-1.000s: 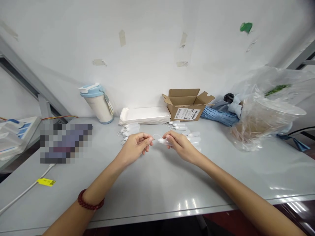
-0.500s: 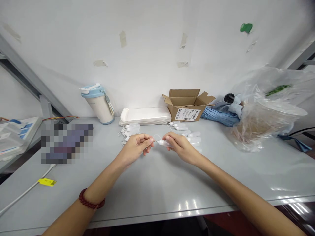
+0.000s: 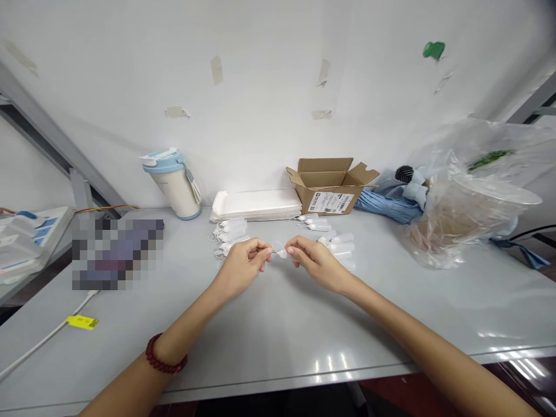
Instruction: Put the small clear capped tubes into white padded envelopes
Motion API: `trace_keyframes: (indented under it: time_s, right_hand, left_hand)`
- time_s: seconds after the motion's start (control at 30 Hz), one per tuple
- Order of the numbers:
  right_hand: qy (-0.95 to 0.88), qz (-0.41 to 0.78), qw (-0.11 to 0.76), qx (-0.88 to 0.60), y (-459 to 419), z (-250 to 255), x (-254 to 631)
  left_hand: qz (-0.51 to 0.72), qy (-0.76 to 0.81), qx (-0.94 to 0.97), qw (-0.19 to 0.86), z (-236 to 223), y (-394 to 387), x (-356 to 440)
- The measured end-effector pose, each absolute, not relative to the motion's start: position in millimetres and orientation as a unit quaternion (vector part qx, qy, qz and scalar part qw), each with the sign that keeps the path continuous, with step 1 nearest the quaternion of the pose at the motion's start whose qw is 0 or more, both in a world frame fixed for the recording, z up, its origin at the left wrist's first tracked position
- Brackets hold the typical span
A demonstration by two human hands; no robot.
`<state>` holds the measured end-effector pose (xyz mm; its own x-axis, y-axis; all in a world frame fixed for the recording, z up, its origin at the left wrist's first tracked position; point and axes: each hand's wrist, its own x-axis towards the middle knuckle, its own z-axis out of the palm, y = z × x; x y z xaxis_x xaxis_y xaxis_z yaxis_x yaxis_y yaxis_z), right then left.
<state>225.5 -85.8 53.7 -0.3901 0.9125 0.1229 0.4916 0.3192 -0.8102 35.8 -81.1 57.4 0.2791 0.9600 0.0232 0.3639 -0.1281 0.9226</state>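
Note:
My left hand (image 3: 243,264) and my right hand (image 3: 315,262) meet over the middle of the grey table (image 3: 278,330). Between them is a small white squeeze bottle (image 3: 282,253) with a tethered cap. My right hand's fingers are wrapped round the bottle body. My left hand pinches its tip end, where the cap loop shows. Several more small white bottles lie behind the left hand (image 3: 228,231) and behind the right hand (image 3: 339,243).
At the back stand a white and blue jug (image 3: 174,182), a stack of white sheets (image 3: 256,204), an open cardboard box (image 3: 330,184), a blue umbrella (image 3: 384,202) and a large clear plastic bag (image 3: 473,191). A white cable with a yellow tag (image 3: 80,321) lies at left.
Both hands have drawn closer together, so the gap at the bottle's tip has closed. The left hand has shifted slightly to the right.

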Motion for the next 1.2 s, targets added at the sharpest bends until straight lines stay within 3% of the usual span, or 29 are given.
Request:
trace_keyframes:
  time_s: [0.9,1.2]
  right_hand:
    - [-0.675,0.471,0.354,-0.444,-85,52,222]
    - [-0.694,0.461,0.328,-0.445,-87,57,223]
  left_hand:
    - [0.350,0.465,0.635,0.509,62,-75,29]
    - [0.324,0.450,0.660,0.507,65,-79,29]
